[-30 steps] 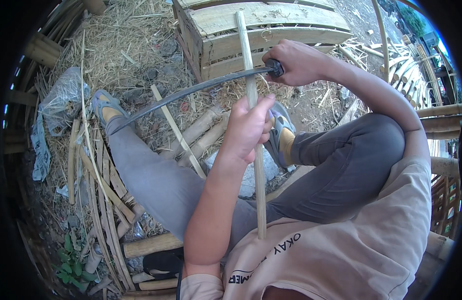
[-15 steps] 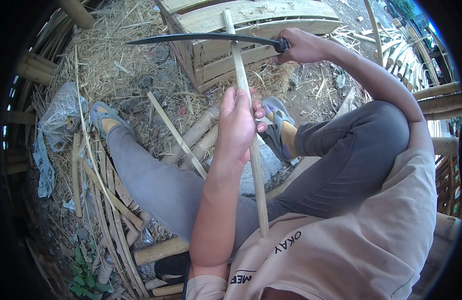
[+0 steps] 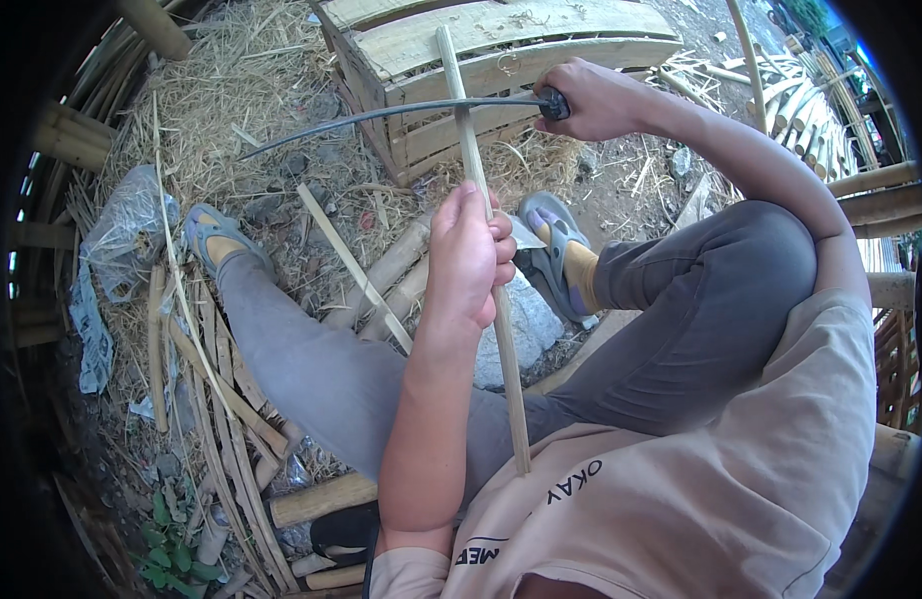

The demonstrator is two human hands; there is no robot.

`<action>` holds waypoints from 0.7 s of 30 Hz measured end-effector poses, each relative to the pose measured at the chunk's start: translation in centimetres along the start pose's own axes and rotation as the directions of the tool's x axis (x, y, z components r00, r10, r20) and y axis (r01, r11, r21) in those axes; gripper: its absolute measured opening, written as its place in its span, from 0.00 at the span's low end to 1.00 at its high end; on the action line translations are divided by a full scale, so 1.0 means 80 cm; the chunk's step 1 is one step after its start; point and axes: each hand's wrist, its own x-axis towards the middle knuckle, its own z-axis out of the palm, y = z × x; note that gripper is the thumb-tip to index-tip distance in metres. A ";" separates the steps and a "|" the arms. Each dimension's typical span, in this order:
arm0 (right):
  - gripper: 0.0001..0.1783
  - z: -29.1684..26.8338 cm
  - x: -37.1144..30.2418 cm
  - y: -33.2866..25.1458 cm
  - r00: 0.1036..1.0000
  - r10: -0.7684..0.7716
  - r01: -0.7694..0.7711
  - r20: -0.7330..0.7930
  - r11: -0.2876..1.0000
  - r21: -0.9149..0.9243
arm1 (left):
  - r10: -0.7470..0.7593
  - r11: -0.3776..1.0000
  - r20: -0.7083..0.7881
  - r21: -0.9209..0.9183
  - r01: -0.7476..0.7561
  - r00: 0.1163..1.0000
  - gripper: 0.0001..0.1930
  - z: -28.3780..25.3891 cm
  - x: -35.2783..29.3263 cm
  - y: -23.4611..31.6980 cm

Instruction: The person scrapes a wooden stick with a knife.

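My left hand (image 3: 468, 250) is closed around the middle of a long, pale bamboo strip (image 3: 504, 344). The strip's lower end meets my shirt at the belly, and its far end points away over a wooden crate. My right hand (image 3: 599, 98) grips the dark handle of a machete (image 3: 381, 112). Its long, curved blade lies across the strip's upper part, beyond my left hand, with the tip toward the left. The blade seems to touch the strip there.
A slatted wooden crate (image 3: 521, 72) stands ahead. Between my feet lie a loose strip (image 3: 353, 265), bamboo poles (image 3: 386, 270) and a grey stone (image 3: 521, 324). Plastic bags (image 3: 127, 225) and more strips (image 3: 227, 429) lie left; cut bamboo (image 3: 795, 125) is piled far right.
The machete has come down the strip toward me, its blade turning more edge-on and its tip dropping. The strip's far end has shifted slightly left, and my left fingers have curled tighter.
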 end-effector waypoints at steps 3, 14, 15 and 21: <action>0.17 -0.002 -0.002 -0.012 0.994 -0.096 0.094 -0.046 0.994 -0.061 | 0.016 0.999 -0.017 0.033 -0.016 1.000 0.13 0.001 0.002 -0.004; 0.12 0.016 0.012 -0.023 1.000 -0.007 0.004 -0.021 0.990 -0.143 | 0.050 0.999 0.013 -0.003 -0.050 0.999 0.13 0.011 0.000 -0.013; 0.14 0.017 0.014 -0.021 0.996 -0.030 0.017 -0.080 0.988 -0.155 | 0.049 0.999 0.010 -0.003 -0.049 0.999 0.13 0.011 0.000 -0.013; 0.16 0.026 0.021 -0.014 0.998 0.028 -0.035 -0.060 0.992 -0.125 | 0.054 0.997 0.062 -0.057 -0.050 0.997 0.12 0.007 -0.001 -0.013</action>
